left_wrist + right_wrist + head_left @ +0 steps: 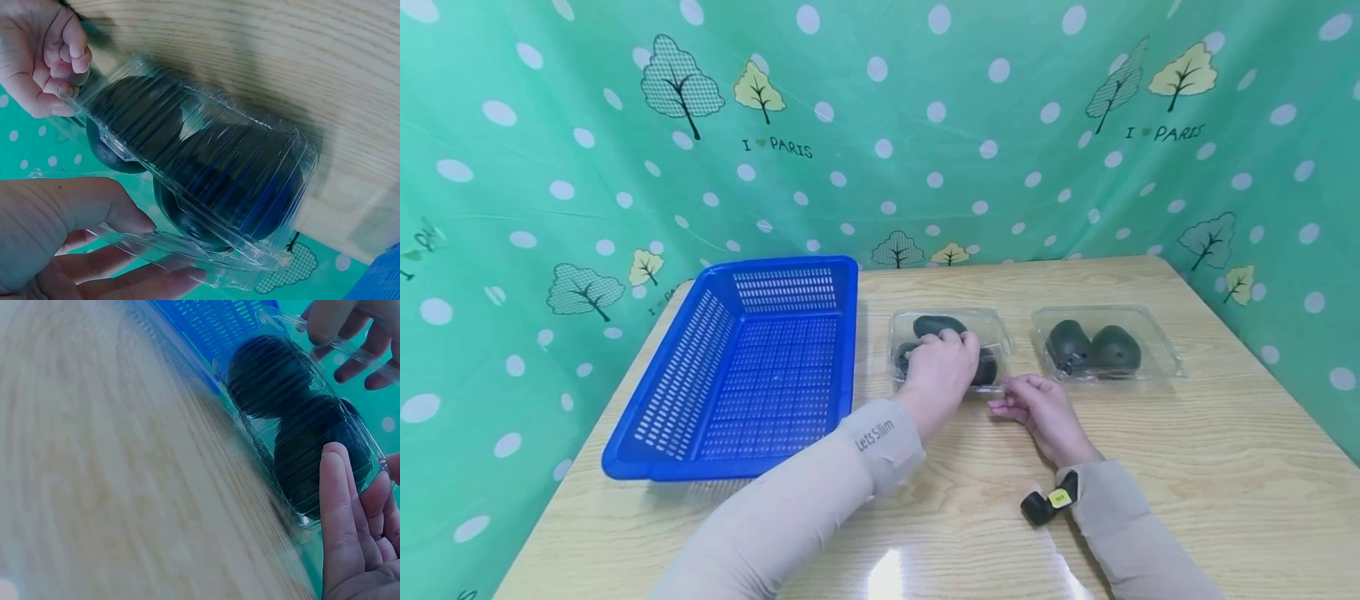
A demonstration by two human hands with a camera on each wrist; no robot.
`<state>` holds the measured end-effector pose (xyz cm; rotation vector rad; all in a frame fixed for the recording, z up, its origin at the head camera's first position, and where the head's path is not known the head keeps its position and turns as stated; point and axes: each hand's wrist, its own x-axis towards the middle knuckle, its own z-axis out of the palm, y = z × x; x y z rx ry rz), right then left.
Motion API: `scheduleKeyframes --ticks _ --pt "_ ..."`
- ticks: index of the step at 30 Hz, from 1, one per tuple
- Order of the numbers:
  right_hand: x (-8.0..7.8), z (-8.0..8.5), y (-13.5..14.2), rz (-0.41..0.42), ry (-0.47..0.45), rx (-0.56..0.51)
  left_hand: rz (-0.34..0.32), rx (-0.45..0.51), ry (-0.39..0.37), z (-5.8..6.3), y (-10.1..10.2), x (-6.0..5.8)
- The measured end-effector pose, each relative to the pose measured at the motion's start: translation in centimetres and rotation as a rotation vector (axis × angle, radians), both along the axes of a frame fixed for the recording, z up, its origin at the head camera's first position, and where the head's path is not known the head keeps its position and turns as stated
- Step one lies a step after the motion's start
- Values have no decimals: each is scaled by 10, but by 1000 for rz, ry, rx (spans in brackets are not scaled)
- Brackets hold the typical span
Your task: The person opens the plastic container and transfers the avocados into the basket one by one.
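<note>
1. Evidently the flap is calling for a light touch: just right of the blue basket (851,333), left hand (943,367) is pinching a clear flap edge (215,262), best kept level, since thin plastic may be buckling.
2. Nearer container (992,325), holding dark fruits (265,375), is lying right of the basket, under the left hand.
3. Farther right of the basket, right hand (1043,414) is pinching that container's near corner, apart from the left; steadying there is seeming wise.
4. Farthest from the basket, second container (1159,333) is sitting untouched.

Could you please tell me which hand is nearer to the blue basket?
Left. The left hand is right of the blue basket, over the clear container beside it; the right hand is farther right, at that container's near right corner.
</note>
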<state>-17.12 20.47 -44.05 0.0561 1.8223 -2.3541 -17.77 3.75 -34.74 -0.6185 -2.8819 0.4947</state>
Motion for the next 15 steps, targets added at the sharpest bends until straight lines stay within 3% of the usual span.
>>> scheduleKeyframes --ticks 6,10,15 --pt "-1 0 -1 -10 15 -12 -29 -17 38 18 -7 -5" --pt "-2 -1 1 -24 18 -13 -36 71 6 35 -12 -12" --pt "-1 -3 2 -23 7 4 -22 186 -53 48 -19 -17"
